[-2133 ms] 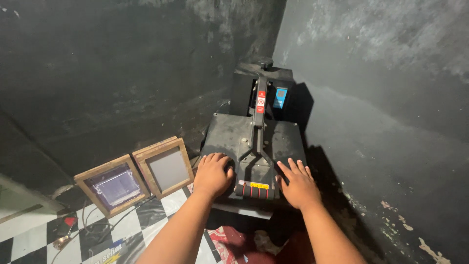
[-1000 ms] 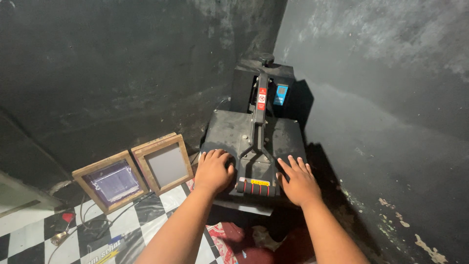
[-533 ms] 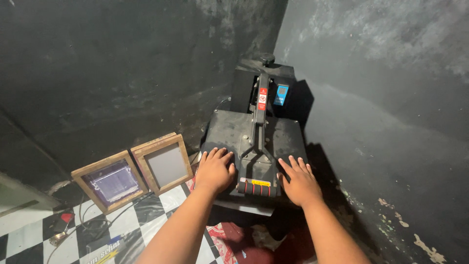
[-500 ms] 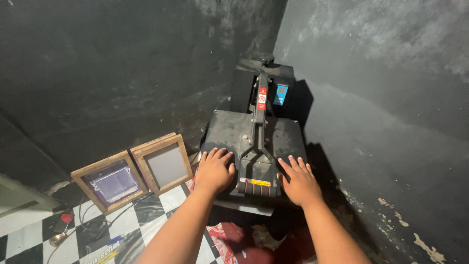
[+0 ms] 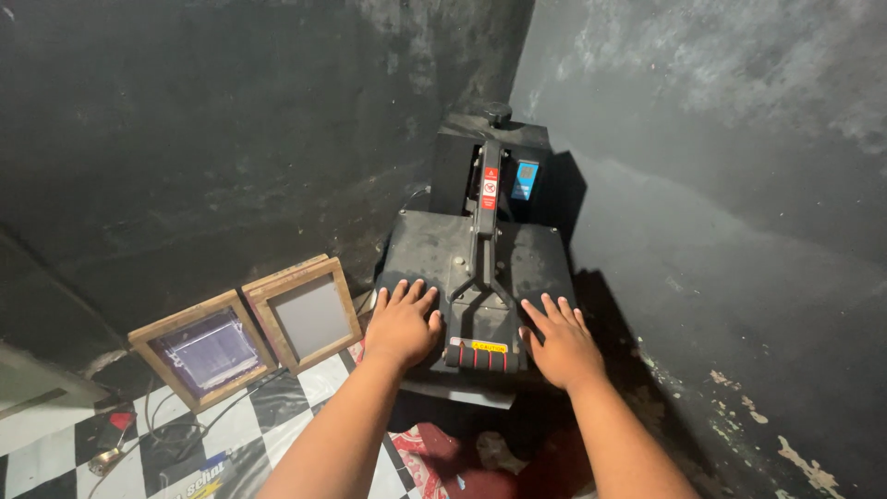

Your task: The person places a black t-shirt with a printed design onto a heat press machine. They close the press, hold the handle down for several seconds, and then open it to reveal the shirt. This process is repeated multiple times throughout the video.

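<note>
Left hand [image 5: 403,325], right hand [image 5: 559,344] flat, pressing heat press [image 5: 442,249].

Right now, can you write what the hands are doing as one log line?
left hand: flat on heat press top | right hand: flat beside handle | wooden frames: against wall

Two bare forearms, sleeveless, no rings or watch.

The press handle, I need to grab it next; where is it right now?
In the head view, the red-and-black handle sits at the front edge of the heat press, between the left hand and the right hand.
</note>
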